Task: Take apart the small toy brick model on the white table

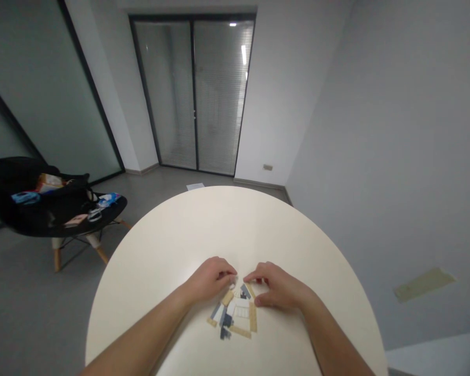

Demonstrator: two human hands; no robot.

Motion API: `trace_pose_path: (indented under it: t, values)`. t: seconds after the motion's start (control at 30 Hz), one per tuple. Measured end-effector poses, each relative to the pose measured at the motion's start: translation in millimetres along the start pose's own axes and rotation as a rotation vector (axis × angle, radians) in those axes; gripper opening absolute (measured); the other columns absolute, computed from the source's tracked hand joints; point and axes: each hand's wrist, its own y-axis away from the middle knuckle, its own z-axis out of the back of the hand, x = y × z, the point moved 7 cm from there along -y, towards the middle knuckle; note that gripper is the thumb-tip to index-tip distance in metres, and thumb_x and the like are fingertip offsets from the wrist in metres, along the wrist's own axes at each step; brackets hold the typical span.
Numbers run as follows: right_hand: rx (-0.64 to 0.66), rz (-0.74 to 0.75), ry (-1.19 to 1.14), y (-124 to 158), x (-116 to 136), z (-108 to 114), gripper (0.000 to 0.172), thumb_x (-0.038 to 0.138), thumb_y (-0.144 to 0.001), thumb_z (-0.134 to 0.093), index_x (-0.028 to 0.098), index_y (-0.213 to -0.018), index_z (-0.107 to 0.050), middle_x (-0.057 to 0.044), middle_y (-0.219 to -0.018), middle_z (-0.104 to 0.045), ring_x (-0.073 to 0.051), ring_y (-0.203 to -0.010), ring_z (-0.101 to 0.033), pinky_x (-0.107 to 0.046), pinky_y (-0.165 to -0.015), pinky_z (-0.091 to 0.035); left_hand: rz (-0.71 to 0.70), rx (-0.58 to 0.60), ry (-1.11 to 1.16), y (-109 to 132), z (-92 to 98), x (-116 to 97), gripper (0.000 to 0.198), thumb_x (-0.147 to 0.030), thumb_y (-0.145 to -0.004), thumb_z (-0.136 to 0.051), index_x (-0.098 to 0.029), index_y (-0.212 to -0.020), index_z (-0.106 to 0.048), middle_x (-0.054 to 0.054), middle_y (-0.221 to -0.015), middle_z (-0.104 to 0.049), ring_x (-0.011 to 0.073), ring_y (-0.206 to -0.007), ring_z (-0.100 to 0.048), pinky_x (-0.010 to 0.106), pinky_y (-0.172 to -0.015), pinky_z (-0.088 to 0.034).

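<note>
Several small flat bricks lie in a loose cluster on the round cream table [219,219], among them a tan strip [253,317], white ribbed pieces [242,312] and dark grey pieces [224,332]. At the upper left of the cluster is my left hand [214,278], its thumb and fingers closed around a small whitish piece [232,285]. My right hand [276,286] rests at the cluster's right side, thumb and index finger apart, with the fingertips beside a tan strip and a grey piece [245,291]. Nothing shows between those fingers.
A black chair [55,209] with a bag and several small items stands left of the table. Beyond the table are a glass door [194,94] and white walls. A piece of tape [425,284] is on the right wall.
</note>
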Motion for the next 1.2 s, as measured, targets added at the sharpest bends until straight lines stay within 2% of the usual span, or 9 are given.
trace_pose_path:
  t: [0.13,0.3,0.47,0.53,0.67,0.8,0.9,1.03,1.2]
  values:
    - [-0.018,0.003,-0.046,0,-1,2,0.047,0.024,-0.058,-0.083,0.029,-0.104,-0.073,-0.001,-0.09,-0.063,-0.019,-0.085,-0.054,-0.028,-0.077,-0.042,0.014,0.014,0.05,0,-3.7,-4,0.022,-0.029,-0.09,-0.055,-0.021,-0.09,-0.076,0.002,-0.08,-0.071,0.0165,-0.078,-0.061,0.026,-0.076,-0.044]
    - [-0.048,-0.067,-0.18,1,-4,6,0.04,0.013,-0.054,-0.079,0.022,-0.091,-0.067,0.002,-0.084,-0.06,-0.015,-0.078,-0.053,-0.023,-0.068,-0.04,0.04,0.005,0.069,0,-4.1,-7,0.023,-0.029,-0.09,-0.054,-0.022,-0.09,-0.076,0.002,-0.082,-0.071,0.0171,-0.08,-0.062,0.026,-0.078,-0.045]
    - [0.045,-0.1,-0.518,2,-8,-1,0.021,0.018,-0.065,-0.074,0.018,-0.081,-0.06,0.005,-0.064,-0.056,-0.011,-0.06,-0.051,-0.021,-0.054,-0.037,0.058,-0.017,0.121,1,-2.9,-3,0.021,-0.031,-0.089,-0.057,-0.021,-0.089,-0.076,0.003,-0.086,-0.072,0.0181,-0.083,-0.063,0.028,-0.078,-0.047]
    - [-0.012,-0.07,-0.685,-1,-7,-1,0.022,0.025,-0.069,-0.076,0.018,-0.078,-0.057,0.005,-0.062,-0.057,-0.01,-0.058,-0.052,-0.021,-0.054,-0.038,0.072,-0.019,0.187,2,-3.2,-2,0.021,-0.033,-0.087,-0.06,-0.02,-0.092,-0.076,0.004,-0.088,-0.073,0.0185,-0.083,-0.063,0.028,-0.078,-0.049]
    - [-0.259,-0.038,-0.924,-9,-4,-1,0.034,0.035,-0.066,-0.082,0.018,-0.073,-0.053,0.003,-0.065,-0.061,-0.009,-0.056,-0.052,-0.022,-0.054,-0.04,0.127,-0.058,0.382,4,-2.0,-6,0.024,-0.034,-0.078,-0.072,-0.018,-0.096,-0.076,0.007,-0.095,-0.074,0.0224,-0.09,-0.065,0.032,-0.085,-0.05]
    - [-0.326,-0.034,-1.028,-17,8,-13,0.039,0.036,-0.061,-0.087,0.019,-0.072,-0.053,0.001,-0.066,-0.065,-0.011,-0.056,-0.057,-0.024,-0.055,-0.044,0.198,-0.126,0.491,5,-0.2,-7,0.017,-0.03,-0.081,-0.068,-0.016,-0.084,-0.076,0.007,-0.084,-0.075,0.0221,-0.081,-0.067,0.032,-0.077,-0.05]
    - [-0.371,-0.05,-0.99,-18,11,-13,0.035,0.037,-0.064,-0.084,0.019,-0.069,-0.054,0.001,-0.064,-0.065,-0.012,-0.055,-0.057,-0.025,-0.054,-0.045,0.245,-0.203,0.503,4,3.6,2,0.017,-0.031,-0.079,-0.068,-0.016,-0.08,-0.075,0.006,-0.079,-0.074,0.0206,-0.076,-0.066,0.03,-0.073,-0.05]
    - [-0.468,-0.026,-0.663,-14,13,0,0.019,0.034,-0.074,-0.074,0.018,-0.07,-0.064,-0.001,-0.065,-0.065,-0.014,-0.06,-0.058,-0.026,-0.058,-0.045,0.273,-0.274,0.546,3,6.2,16,0.02,-0.035,-0.079,-0.069,-0.015,-0.081,-0.073,0.005,-0.077,-0.073,0.0184,-0.072,-0.065,0.028,-0.07,-0.048]
    - [-0.529,0.169,-0.343,-9,34,9,0.007,0.023,-0.08,-0.068,0.019,-0.073,-0.069,-0.003,-0.075,-0.066,-0.014,-0.068,-0.06,-0.026,-0.065,-0.047,0.287,-0.261,0.618,3,-2.7,22,0.02,-0.034,-0.077,-0.07,-0.014,-0.08,-0.072,0.005,-0.073,-0.072,0.0169,-0.068,-0.063,0.027,-0.066,-0.046]
